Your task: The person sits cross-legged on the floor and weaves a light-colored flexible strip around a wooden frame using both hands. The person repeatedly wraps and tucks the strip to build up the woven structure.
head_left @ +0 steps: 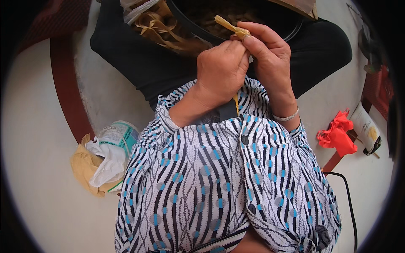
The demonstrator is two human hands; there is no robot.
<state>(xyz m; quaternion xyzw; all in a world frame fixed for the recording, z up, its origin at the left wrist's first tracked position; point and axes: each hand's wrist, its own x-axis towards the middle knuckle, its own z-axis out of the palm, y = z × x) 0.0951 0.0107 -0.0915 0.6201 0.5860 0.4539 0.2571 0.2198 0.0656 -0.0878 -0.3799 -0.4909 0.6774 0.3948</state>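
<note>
Between the thumb and fingers of my right hand (271, 52) is a small tan folded strip (230, 27), knotted or wrapped at one end. Its loose end points up and to the left. Right beside it, my left hand (221, 69) is closed in a fist with the back of the hand upward. Whatever its fingers hold is hidden from this side. Both hands meet above my lap, just in front of a dark round basin (185, 22). Many small tan pieces (211, 19) lie inside that basin, in shadow.
Long tan strips (158, 27) lie tangled by a clear plastic bag (137, 8) left of the basin. A teal-and-white tub (122, 133) with crumpled bags stands at left. A red plastic bag (337, 134), a printed packet (366, 128) and a black cable (349, 194) are at right.
</note>
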